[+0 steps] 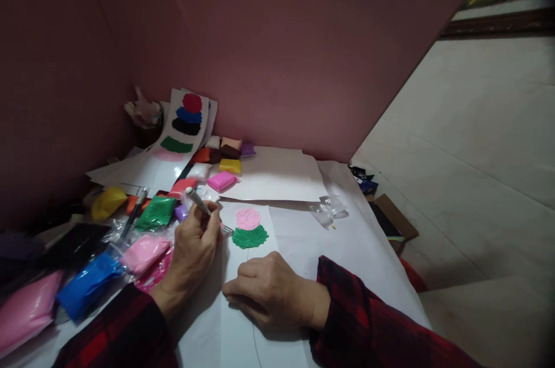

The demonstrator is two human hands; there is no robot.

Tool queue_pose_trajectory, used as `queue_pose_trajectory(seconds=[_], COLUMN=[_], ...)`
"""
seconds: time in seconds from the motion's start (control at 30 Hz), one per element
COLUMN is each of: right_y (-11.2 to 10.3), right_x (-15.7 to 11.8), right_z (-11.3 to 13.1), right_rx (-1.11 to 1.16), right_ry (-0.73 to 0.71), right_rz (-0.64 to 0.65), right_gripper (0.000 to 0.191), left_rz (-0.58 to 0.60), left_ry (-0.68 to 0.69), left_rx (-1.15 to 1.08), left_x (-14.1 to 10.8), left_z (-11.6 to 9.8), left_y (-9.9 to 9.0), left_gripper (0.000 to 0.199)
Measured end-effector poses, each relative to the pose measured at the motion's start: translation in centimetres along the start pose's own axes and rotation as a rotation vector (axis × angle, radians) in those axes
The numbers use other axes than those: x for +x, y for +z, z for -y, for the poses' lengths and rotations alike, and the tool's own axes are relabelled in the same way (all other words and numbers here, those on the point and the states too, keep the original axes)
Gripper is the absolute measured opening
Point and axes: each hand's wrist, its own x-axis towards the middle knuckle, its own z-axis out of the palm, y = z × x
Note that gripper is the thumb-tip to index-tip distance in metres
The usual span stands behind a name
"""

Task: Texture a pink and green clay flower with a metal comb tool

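A strip of white paper (243, 322) lies in front of me, with a ridged pink clay circle (248, 218) above a fan-shaped green clay piece (250, 236) and a thin drawn line running down. My left hand (195, 243) is closed around a slim, grey, pen-like tool (196, 199). Its narrow lower end reaches the left side of the clay shapes; I cannot tell whether it touches them. Below the green piece, my right hand (271, 290) rests on the paper with its fingers curled together. Anything inside those fingers is hidden.
Several clay packets, such as a green packet (156, 213) and a blue packet (90, 286), crowd the left side. A sheet with coloured shapes (184, 125) leans against the pink wall (269, 67). Clear plastic scraps (328, 210) lie right, near the table's edge.
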Motion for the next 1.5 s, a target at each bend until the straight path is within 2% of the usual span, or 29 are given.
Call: queue_pose_trajectory(seconds=[0.27,0.43,0.87,1.03,1.27,1.4,1.5], right_y=[-0.16,-0.04,-0.07,-0.03,0.02,0.04,-0.12], right_x=[0.08,-0.02,0.06,0.05,-0.04,-0.03,0.08], right_z=[0.05,-0.02,-0.02,0.00,0.02,0.03,0.10], right_rx=[-0.001,0.015,0.001,-0.006,0.001,0.015,0.004], right_ry=[-0.005,-0.009,-0.005,0.002,0.000,-0.001,0.002], right_rz=[0.000,-0.023,0.006,0.012,0.013,-0.002,-0.002], right_gripper=[0.020,0.018,0.018,0.018,0.018,0.018,0.017], left_rz=[-0.037,-0.068,0.003,0.006,-0.028,0.042,0.071], left_ry=[0.017,-0.028,-0.082,-0.053,-0.051,-0.107,-0.095], left_rx=[0.026,-0.030,-0.102,-0.038,-0.073,-0.191,-0.167], left_x=[0.13,0.16,-0.16,-0.12,-0.08,-0.16,-0.25], left_z=[-0.08,-0.12,0.17,0.07,-0.10,-0.23,-0.09], left_y=[-0.14,-0.18,-0.07,-0.13,-0.18,-0.02,0.04], left_gripper=[0.015,0.016,0.019,0.019,0.015,0.017,0.017])
